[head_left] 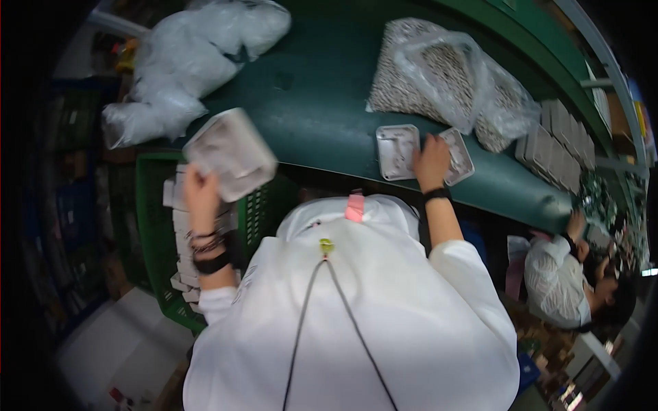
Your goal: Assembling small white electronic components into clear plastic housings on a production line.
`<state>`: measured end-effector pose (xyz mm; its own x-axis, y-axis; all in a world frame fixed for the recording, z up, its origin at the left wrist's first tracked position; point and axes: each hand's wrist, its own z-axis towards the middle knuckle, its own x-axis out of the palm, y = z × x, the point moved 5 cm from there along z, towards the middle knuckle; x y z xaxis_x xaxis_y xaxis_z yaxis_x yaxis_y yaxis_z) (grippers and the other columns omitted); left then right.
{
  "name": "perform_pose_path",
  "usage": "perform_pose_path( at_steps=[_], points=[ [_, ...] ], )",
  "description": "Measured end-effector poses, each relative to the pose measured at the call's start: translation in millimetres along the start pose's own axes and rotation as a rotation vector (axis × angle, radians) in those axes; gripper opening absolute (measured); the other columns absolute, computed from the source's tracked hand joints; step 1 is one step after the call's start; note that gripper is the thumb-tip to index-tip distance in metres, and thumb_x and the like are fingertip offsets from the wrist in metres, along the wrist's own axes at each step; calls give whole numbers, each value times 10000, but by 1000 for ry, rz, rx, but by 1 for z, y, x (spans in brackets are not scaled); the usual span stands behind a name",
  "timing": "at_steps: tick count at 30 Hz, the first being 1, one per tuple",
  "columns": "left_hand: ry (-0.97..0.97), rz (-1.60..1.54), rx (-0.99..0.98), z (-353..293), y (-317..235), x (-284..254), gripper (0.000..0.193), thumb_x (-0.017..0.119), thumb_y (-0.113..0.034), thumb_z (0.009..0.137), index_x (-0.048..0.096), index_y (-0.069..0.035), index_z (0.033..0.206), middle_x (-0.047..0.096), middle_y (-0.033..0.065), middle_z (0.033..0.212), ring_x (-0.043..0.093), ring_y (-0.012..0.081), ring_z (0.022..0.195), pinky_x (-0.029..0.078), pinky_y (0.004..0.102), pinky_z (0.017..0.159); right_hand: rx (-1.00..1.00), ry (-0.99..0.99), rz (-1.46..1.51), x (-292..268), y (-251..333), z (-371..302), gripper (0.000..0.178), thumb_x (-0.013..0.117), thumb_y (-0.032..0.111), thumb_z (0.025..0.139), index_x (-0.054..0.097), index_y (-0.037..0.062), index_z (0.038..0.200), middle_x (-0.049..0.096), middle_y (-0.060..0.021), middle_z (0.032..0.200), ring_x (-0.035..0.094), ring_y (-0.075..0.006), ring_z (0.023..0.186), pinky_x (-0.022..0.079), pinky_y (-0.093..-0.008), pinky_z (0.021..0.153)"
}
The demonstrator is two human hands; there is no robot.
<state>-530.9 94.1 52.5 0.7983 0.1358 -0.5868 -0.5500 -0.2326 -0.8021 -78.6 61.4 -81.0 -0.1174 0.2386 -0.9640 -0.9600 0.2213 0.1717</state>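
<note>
My left hand grips a pale grey, shallow rectangular tray by its near edge. It holds the tray tilted above a green crate, and motion blurs the tray. On the green work surface sit two more such trays side by side: a left tray and a right tray, with small pieces inside. My right hand is over the gap between them, touching the right one, its fingers bent and bunched together. What its fingertips hold, if anything, is hidden.
The green crate at left contains stacked pale trays. A clear bag of small beige pieces and stacked grey trays stand at back right. Clear plastic bags lie at back left. Another person works at right.
</note>
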Motion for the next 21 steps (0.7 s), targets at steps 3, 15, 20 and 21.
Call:
perform_pose_path(
  at_steps=[3, 15, 20, 21],
  points=[
    [232, -231, 129, 6, -32, 77, 124, 552, -59, 732, 517, -38, 849, 478, -11, 718, 429, 56, 640, 372, 203, 568, 67, 40, 148, -9, -22, -19, 420, 635, 193, 703, 495, 43, 1070, 497, -164, 1005, 483, -349, 936, 412, -412, 786],
    [430, 459, 931, -8, -128, 231, 105, 546, -38, 695, 531, -60, 796, 502, 86, 765, 537, 234, 722, 435, 331, 613, 333, -70, 314, 1, -92, -43, 308, 520, 69, 774, 512, 50, 1081, 500, -185, 983, 489, -378, 925, 420, -433, 762],
    [879, 558, 1339, -51, -126, 354, 150, 536, -103, 681, 551, -90, 830, 516, 96, 878, 519, 254, 896, 436, 358, 721, 503, -100, 329, -2, -114, -36, 273, 550, 57, 755, 534, 48, 1028, 518, -157, 954, 502, -359, 896, 426, -411, 748],
    [883, 550, 1356, -59, -124, 371, 150, 536, -103, 681, 551, -90, 830, 516, 96, 878, 519, 254, 896, 436, 358, 721, 514, -111, 321, -5, -118, -35, 273, 550, 57, 755, 534, 48, 1028, 518, -157, 954, 502, -359, 896, 426, -411, 748]
  ],
)
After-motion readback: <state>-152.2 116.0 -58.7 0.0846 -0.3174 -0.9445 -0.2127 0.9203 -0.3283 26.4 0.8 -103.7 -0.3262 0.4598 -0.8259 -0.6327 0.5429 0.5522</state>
